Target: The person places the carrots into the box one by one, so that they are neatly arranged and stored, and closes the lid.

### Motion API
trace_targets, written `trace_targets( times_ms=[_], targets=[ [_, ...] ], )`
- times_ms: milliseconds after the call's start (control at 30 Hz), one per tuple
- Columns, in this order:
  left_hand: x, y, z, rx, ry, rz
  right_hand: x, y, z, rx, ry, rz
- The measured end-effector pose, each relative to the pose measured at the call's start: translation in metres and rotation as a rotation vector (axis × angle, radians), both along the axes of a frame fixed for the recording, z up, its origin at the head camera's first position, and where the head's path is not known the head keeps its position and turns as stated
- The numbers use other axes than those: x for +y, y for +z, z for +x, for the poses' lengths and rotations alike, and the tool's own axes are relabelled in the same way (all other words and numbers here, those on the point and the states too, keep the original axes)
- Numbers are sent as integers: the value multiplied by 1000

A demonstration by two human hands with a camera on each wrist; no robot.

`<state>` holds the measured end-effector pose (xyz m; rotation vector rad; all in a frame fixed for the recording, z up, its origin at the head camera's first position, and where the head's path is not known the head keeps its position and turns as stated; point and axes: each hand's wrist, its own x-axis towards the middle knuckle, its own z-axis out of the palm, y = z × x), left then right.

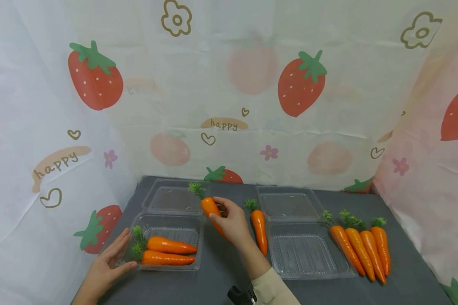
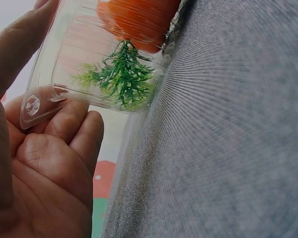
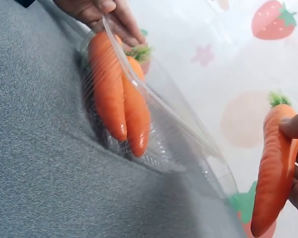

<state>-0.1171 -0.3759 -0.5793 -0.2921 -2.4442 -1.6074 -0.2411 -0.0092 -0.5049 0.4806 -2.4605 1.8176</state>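
My right hand (image 1: 230,220) grips an orange toy carrot (image 1: 209,206) with a green leafy top, held above the table between two clear plastic boxes. In the right wrist view this carrot (image 3: 274,168) hangs tip down from the thumb and fingers. My left hand (image 1: 107,262) rests against the left side and near corner of the left box (image 1: 200,237), fingers and thumb spread along its rim. Two carrots (image 1: 169,258) lie in that box, leaves to the left. The left wrist view shows carrot leaves (image 2: 124,74) through the box wall, beside the left hand (image 2: 54,153).
The right box (image 1: 305,254) stands with its lid (image 1: 290,205) folded back and no carrot inside. One carrot (image 1: 258,226) lies along its left side. Several carrots (image 1: 360,250) lie at its right, the leftmost overlapping its edge. A printed curtain (image 1: 229,84) hangs behind the grey table.
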Motion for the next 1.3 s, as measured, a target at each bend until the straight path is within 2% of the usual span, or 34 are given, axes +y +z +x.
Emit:
trace_targets(
  times_ms=[733, 1167, 1300],
  targets=[
    [1, 1, -2, -11, 5, 8, -24, 24, 0, 37, 193, 157],
    [1, 1, 0, -24, 2, 7, -47, 19, -2, 34, 270, 255],
    [0, 0, 0, -35, -4, 15, -54, 18, -3, 56, 299, 286]
  ],
)
